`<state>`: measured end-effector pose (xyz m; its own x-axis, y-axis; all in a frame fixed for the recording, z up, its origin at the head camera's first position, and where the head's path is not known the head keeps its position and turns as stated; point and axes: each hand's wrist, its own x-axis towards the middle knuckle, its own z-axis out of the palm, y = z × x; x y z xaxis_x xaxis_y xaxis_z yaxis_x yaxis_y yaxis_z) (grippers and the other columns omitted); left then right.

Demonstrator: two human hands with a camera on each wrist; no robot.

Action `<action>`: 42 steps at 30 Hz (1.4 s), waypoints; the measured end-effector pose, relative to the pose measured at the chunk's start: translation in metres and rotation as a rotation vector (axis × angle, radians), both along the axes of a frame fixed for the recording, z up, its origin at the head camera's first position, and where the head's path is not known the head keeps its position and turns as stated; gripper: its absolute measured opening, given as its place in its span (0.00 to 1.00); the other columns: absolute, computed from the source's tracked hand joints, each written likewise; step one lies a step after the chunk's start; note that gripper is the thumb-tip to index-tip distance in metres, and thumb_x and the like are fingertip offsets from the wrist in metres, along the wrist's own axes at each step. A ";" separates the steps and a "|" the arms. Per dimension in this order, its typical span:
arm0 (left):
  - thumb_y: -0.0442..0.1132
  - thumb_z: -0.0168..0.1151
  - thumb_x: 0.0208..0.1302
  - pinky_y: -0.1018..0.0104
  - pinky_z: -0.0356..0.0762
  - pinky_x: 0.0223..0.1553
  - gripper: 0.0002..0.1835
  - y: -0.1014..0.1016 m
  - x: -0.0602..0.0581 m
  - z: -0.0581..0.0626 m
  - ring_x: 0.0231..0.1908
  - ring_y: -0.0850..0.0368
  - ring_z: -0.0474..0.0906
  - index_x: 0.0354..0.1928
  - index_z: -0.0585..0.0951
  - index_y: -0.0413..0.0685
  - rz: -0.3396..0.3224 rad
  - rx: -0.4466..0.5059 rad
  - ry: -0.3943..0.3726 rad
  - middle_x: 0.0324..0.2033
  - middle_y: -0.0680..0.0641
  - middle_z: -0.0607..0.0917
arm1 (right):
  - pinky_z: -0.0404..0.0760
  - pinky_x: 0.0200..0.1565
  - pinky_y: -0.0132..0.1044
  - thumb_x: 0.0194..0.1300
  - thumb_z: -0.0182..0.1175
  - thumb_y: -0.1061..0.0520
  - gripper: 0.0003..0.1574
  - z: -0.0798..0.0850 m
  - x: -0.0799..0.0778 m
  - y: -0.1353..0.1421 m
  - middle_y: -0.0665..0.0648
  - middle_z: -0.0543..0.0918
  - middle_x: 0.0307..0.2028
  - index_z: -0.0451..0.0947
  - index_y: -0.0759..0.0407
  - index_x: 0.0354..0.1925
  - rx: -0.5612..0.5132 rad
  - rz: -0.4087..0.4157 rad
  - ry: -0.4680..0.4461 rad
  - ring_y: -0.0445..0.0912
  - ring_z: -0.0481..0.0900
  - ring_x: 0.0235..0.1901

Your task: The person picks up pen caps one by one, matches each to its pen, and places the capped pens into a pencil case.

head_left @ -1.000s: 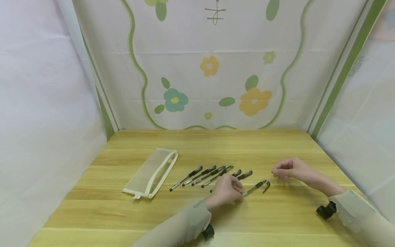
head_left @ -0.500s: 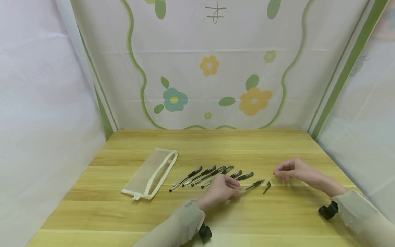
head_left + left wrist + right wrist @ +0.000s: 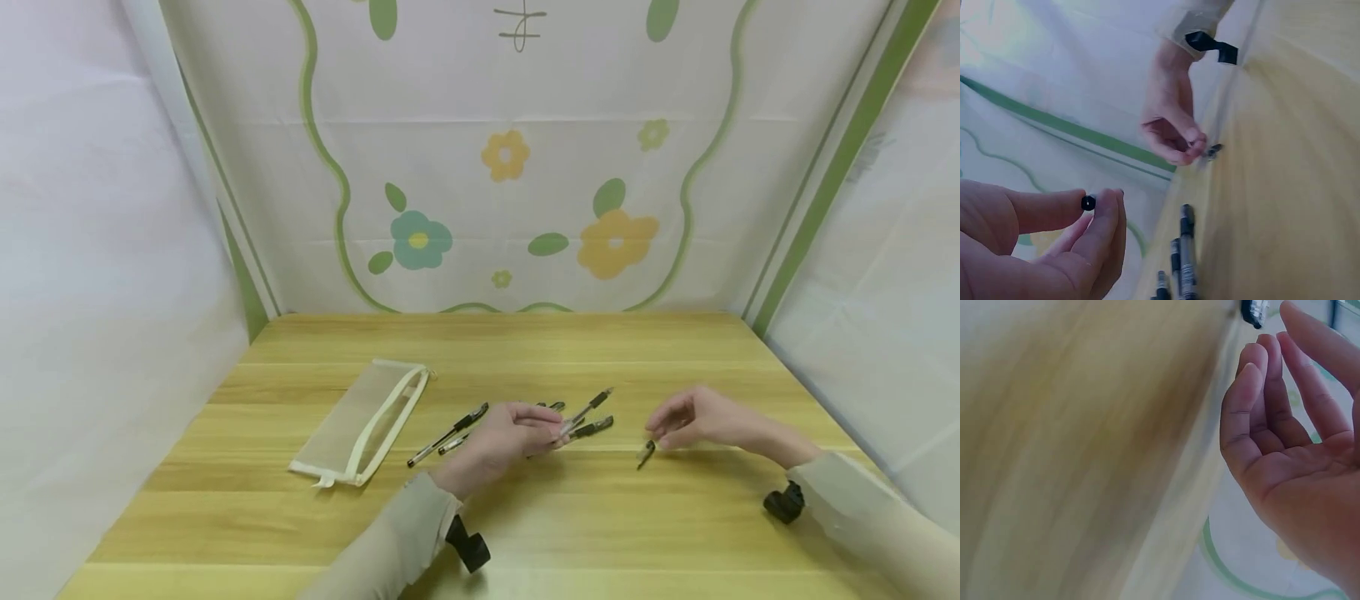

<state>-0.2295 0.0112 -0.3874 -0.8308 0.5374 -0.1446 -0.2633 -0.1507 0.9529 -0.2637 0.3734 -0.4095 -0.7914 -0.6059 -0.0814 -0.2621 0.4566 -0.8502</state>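
Note:
My left hand pinches an uncapped gel pen between thumb and fingers, its tip slanting up and to the right. In the left wrist view the pen's dark round end shows between thumb and fingertips. Below that hand lie several capped gel pens, partly hidden by it. A loose black pen cap rests on the table to the right. My right hand is right beside the cap, thumb and fingers loosely curved and parted. The right wrist view shows nothing between them, with the cap just beyond.
A beige mesh zip pouch, its zip undone, lies at the left on the wooden table. Patterned cloth walls close in the back and both sides. Each wrist carries a small black camera.
The uncapped pen has been lifted from the table, and my left hand has carried it up and leftward over the other pens. My right hand has moved left and down to the cap.

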 end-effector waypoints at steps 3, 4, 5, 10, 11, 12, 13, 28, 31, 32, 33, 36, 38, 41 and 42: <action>0.24 0.63 0.63 0.52 0.74 0.55 0.15 -0.006 -0.003 0.008 0.48 0.42 0.82 0.52 0.79 0.31 -0.035 0.006 0.009 0.44 0.35 0.84 | 0.83 0.38 0.39 0.57 0.72 0.60 0.17 -0.002 -0.003 -0.006 0.58 0.87 0.40 0.84 0.63 0.46 0.025 0.039 0.048 0.51 0.84 0.37; 0.24 0.63 0.63 0.50 0.73 0.56 0.14 -0.008 -0.004 0.011 0.48 0.41 0.82 0.52 0.80 0.32 -0.039 0.006 0.015 0.44 0.35 0.84 | 0.83 0.37 0.39 0.57 0.72 0.60 0.17 -0.003 -0.003 -0.007 0.57 0.87 0.39 0.85 0.63 0.46 0.035 0.052 0.067 0.50 0.84 0.36; 0.25 0.63 0.63 0.49 0.72 0.56 0.15 -0.010 -0.004 0.014 0.48 0.41 0.81 0.52 0.80 0.32 -0.044 0.009 0.021 0.44 0.35 0.84 | 0.83 0.37 0.39 0.57 0.72 0.59 0.17 -0.003 -0.004 -0.009 0.57 0.87 0.39 0.85 0.63 0.46 0.040 0.067 0.084 0.50 0.84 0.35; 0.23 0.61 0.65 0.49 0.72 0.57 0.15 -0.014 -0.008 0.023 0.46 0.43 0.82 0.53 0.78 0.27 -0.051 0.066 0.045 0.46 0.32 0.83 | 0.83 0.34 0.37 0.57 0.72 0.59 0.15 -0.005 -0.009 -0.013 0.55 0.87 0.37 0.86 0.61 0.44 0.055 0.114 0.143 0.47 0.83 0.32; 0.22 0.60 0.65 0.50 0.72 0.56 0.15 -0.014 -0.009 0.024 0.45 0.45 0.83 0.53 0.77 0.26 -0.049 0.075 0.042 0.46 0.32 0.83 | 0.83 0.33 0.37 0.57 0.72 0.59 0.14 -0.005 -0.010 -0.013 0.54 0.86 0.37 0.86 0.61 0.43 0.054 0.125 0.154 0.47 0.83 0.32; 0.22 0.60 0.65 0.50 0.72 0.56 0.15 -0.014 -0.009 0.025 0.45 0.45 0.83 0.53 0.77 0.26 -0.046 0.080 0.038 0.46 0.32 0.83 | 0.82 0.33 0.37 0.57 0.72 0.59 0.14 -0.006 -0.011 -0.014 0.54 0.86 0.36 0.87 0.60 0.43 0.055 0.134 0.165 0.46 0.82 0.31; 0.22 0.60 0.65 0.50 0.73 0.56 0.15 -0.014 -0.009 0.026 0.45 0.44 0.83 0.53 0.77 0.25 -0.042 0.082 0.035 0.45 0.32 0.83 | 0.82 0.32 0.37 0.57 0.72 0.59 0.12 -0.006 -0.012 -0.014 0.53 0.86 0.36 0.87 0.59 0.42 0.053 0.146 0.178 0.46 0.82 0.31; 0.22 0.58 0.66 0.54 0.73 0.56 0.16 -0.024 -0.012 0.036 0.47 0.46 0.82 0.55 0.75 0.24 -0.045 0.094 0.040 0.49 0.31 0.81 | 0.82 0.32 0.43 0.64 0.67 0.58 0.07 0.007 -0.015 -0.006 0.58 0.86 0.34 0.84 0.57 0.40 0.049 0.024 0.123 0.52 0.83 0.32; 0.22 0.56 0.67 0.55 0.74 0.56 0.16 -0.029 -0.014 0.042 0.48 0.45 0.81 0.55 0.75 0.23 -0.055 0.109 0.030 0.49 0.34 0.80 | 0.82 0.37 0.44 0.65 0.67 0.56 0.08 0.025 -0.011 -0.010 0.61 0.85 0.37 0.84 0.58 0.42 0.029 -0.068 0.137 0.56 0.83 0.36; 0.22 0.56 0.67 0.55 0.74 0.56 0.16 -0.031 -0.015 0.044 0.48 0.45 0.81 0.55 0.74 0.23 -0.056 0.114 0.026 0.49 0.34 0.80 | 0.82 0.38 0.43 0.65 0.67 0.56 0.09 0.032 -0.009 -0.011 0.62 0.85 0.38 0.83 0.59 0.42 0.018 -0.097 0.145 0.56 0.83 0.37; 0.22 0.56 0.67 0.56 0.74 0.56 0.16 -0.032 -0.015 0.046 0.48 0.45 0.81 0.55 0.75 0.23 -0.056 0.114 0.025 0.50 0.34 0.80 | 0.82 0.39 0.42 0.65 0.67 0.56 0.10 0.040 -0.006 -0.013 0.62 0.85 0.39 0.83 0.59 0.42 0.003 -0.124 0.154 0.56 0.83 0.38; 0.22 0.57 0.67 0.56 0.74 0.56 0.15 -0.038 -0.016 0.051 0.48 0.46 0.81 0.55 0.76 0.25 -0.039 0.086 0.061 0.49 0.34 0.80 | 0.82 0.41 0.41 0.65 0.67 0.57 0.11 0.063 0.003 -0.022 0.62 0.85 0.40 0.83 0.63 0.44 -0.055 -0.192 0.188 0.54 0.83 0.39; 0.23 0.57 0.67 0.54 0.73 0.57 0.14 -0.041 -0.015 0.054 0.48 0.47 0.81 0.54 0.77 0.25 -0.017 0.065 0.089 0.49 0.33 0.80 | 0.82 0.41 0.40 0.65 0.67 0.58 0.12 0.079 0.008 -0.030 0.61 0.85 0.40 0.83 0.63 0.45 -0.080 -0.229 0.230 0.52 0.83 0.38; 0.23 0.59 0.66 0.52 0.72 0.58 0.14 -0.046 -0.015 0.058 0.49 0.46 0.81 0.53 0.78 0.26 0.003 0.039 0.127 0.48 0.33 0.81 | 0.82 0.41 0.41 0.64 0.68 0.57 0.14 0.100 0.016 -0.042 0.60 0.85 0.40 0.83 0.63 0.46 -0.096 -0.264 0.285 0.52 0.83 0.38; 0.23 0.59 0.66 0.52 0.72 0.58 0.14 -0.047 -0.014 0.059 0.49 0.45 0.80 0.53 0.79 0.27 0.003 0.035 0.131 0.49 0.33 0.81 | 0.82 0.41 0.40 0.63 0.68 0.56 0.14 0.106 0.019 -0.045 0.60 0.85 0.40 0.84 0.62 0.45 -0.092 -0.276 0.298 0.52 0.83 0.39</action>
<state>-0.2439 -0.0357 -0.3284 -0.8431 0.5376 -0.0158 -0.1365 -0.1854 0.9731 -0.2449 0.3284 -0.3033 -0.9058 -0.3620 0.2203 -0.3814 0.4697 -0.7962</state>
